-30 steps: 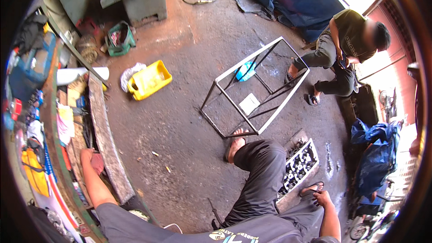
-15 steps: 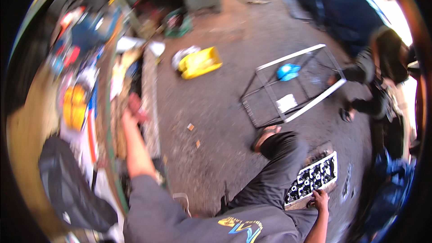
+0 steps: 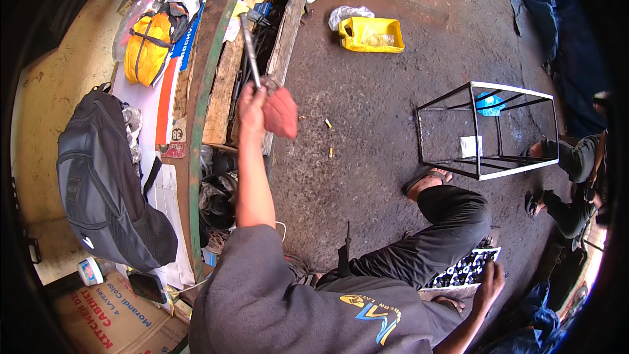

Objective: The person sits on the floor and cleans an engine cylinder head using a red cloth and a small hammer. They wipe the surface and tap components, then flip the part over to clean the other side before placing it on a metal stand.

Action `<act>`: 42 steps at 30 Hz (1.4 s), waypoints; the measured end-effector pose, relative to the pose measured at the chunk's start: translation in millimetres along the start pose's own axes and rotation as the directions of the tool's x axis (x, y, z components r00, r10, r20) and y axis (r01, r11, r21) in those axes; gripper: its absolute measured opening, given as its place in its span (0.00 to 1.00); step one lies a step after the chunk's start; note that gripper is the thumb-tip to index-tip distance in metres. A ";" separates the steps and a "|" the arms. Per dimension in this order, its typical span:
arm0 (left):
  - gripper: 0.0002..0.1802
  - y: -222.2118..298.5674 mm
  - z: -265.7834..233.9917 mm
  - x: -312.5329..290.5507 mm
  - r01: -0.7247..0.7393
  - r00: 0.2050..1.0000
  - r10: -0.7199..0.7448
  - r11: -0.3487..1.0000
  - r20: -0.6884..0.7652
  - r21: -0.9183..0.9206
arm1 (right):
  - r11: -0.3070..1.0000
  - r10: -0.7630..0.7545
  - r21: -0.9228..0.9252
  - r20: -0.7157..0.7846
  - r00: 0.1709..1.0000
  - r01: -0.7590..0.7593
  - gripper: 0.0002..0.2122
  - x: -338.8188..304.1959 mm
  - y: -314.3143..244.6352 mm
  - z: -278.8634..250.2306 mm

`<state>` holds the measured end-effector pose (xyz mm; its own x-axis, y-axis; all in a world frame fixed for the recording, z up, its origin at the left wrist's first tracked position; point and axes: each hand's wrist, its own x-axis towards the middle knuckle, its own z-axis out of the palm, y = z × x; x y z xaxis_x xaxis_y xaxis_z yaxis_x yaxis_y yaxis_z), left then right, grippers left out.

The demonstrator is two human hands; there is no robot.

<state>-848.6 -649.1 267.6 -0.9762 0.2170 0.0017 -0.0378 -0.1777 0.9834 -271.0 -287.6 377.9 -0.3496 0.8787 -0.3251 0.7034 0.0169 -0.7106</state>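
Observation:
My left hand (image 3: 251,110) reaches up over the edge of a long wooden box (image 3: 287,38). It is closed around a metal rod (image 3: 249,49), which points up and away from the fingers, and a red cloth (image 3: 280,113) bunches out on the right side of the same hand. At the lower right, my right hand (image 3: 491,280) is beside a cylinder head (image 3: 465,270) lying on the ground, dark with a pale rim. Its fingers are curled together, and whatever they may hold does not show. My bent leg partly covers the cylinder head.
On the left, a bench bears a grey backpack (image 3: 108,180) and a yellow bag (image 3: 147,49). A cut yellow container (image 3: 373,36) lies on the floor ahead. A metal frame (image 3: 481,131) stands to the right, with another person's legs (image 3: 570,160) just beyond it.
My view has swung left. My left hand, with the red cloth, now shows the metal rod upright in its grip. My right hand has come away slightly from the cylinder head's edge.

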 end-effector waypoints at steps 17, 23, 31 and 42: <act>0.08 31.7 72.8 -168.1 0.331 0.868 -0.436 0.864 0.236 0.379 | 0.782 -0.044 0.586 0.391 0.919 -0.212 0.07 40.3 -143.1 200.9; 0.09 77.5 7.4 12.5 -0.343 0.861 0.485 0.777 -0.155 0.528 | 0.879 0.048 0.464 0.146 0.988 -0.111 0.10 32.4 -91.1 100.0; 0.67 -30.5 -22.2 58.9 0.407 0.895 0.125 0.163 -0.428 0.899 | 0.714 0.109 0.688 0.070 0.992 -0.127 0.11 -13.4 -33.7 62.4; 0.15 -41.2 -42.8 -11.5 0.254 0.934 0.009 0.689 -0.358 0.679 | 0.690 0.451 0.692 -0.182 0.874 -0.212 0.19 -54.0 -9.5 -16.5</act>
<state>-845.0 -685.4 219.3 -0.9883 -0.1421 -0.0549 -0.1286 0.5847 0.8010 -248.6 -327.3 412.5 0.1249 0.8622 -0.4909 0.1314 -0.5048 -0.8532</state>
